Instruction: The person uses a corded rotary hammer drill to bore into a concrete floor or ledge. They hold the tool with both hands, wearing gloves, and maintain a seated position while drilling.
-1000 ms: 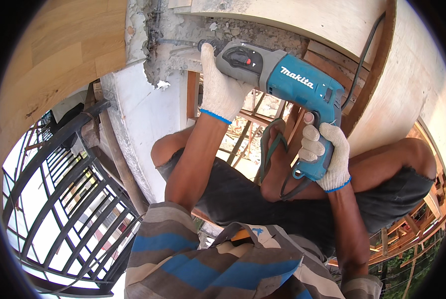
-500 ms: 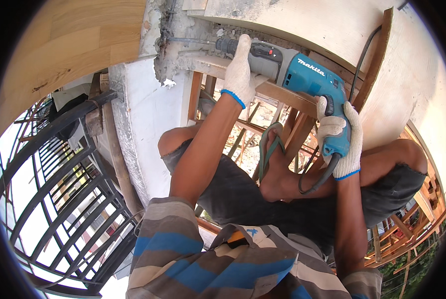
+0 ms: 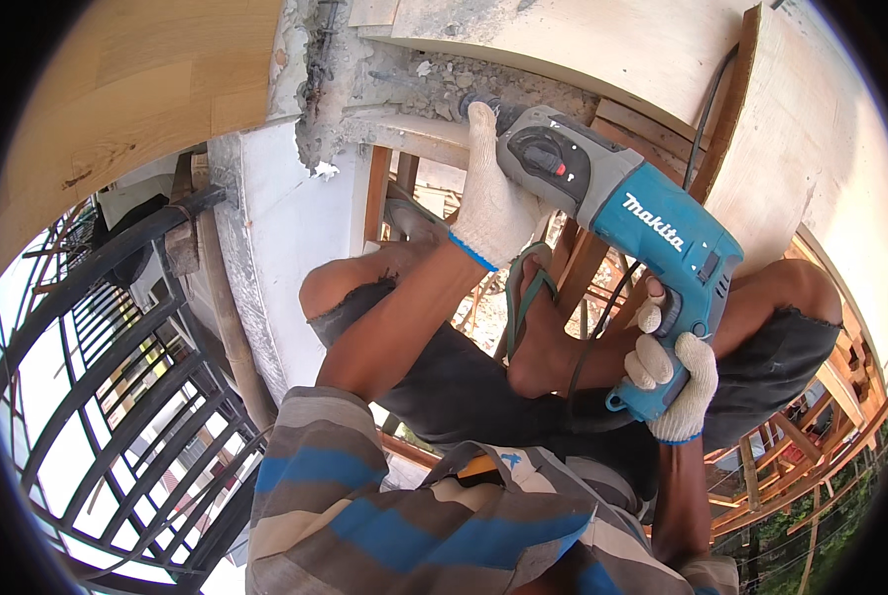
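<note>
A teal and grey rotary hammer drill [image 3: 652, 213] slants across my lap, its chuck end up and to the left. My right hand [image 3: 677, 387], in a white knitted glove, is wrapped round its rear handle, with a finger at the trigger. Under the drill's front, behind the chuck, my gloved left hand [image 3: 503, 208] supports it; the thumb points up along the side and the other fingers are hidden. The thin bit [image 3: 396, 77] reaches toward rough broken concrete [image 3: 454, 84] and looks blurred, so contact cannot be told.
Pale boards [image 3: 563, 30] run along the top, with a wooden batten [image 3: 729, 109] and a black cable [image 3: 713, 114] at right. Below my sandalled foot [image 3: 533, 297] are gaps between timbers. A black metal railing [image 3: 117, 397] stands at left, beside a white wall [image 3: 300, 228].
The drill's rear has swung down and toward me, so its body slants more steeply and looks larger. My right hand has come lower with the handle; my left hand has moved slightly down.
</note>
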Demonstrator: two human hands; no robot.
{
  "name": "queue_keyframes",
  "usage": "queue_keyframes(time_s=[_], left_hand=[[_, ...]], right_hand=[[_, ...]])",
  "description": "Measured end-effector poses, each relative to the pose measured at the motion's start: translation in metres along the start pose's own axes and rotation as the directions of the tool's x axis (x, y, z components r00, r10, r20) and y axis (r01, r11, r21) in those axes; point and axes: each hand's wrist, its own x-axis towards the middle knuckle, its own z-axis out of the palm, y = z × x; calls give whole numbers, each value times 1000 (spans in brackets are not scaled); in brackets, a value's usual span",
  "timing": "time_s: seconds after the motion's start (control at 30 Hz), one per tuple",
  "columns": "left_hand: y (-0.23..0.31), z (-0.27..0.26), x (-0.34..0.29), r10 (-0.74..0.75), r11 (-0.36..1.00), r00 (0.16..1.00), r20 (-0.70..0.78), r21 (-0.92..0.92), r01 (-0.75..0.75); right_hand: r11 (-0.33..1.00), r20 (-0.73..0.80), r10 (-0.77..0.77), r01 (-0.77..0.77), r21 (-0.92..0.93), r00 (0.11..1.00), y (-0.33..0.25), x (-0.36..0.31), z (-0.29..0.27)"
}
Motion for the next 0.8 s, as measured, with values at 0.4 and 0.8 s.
queue_keyframes(time_s=[0.4,0.8], left_hand=[[58,-99,-39,165,870,954,249,-492,-22],[91,-111,-46,142,821,927,346,-565,85]], right_hand=[[676,244,181,59,-735,953,14,0,24],[327,602,194,527,-784,775,61,10,74]])
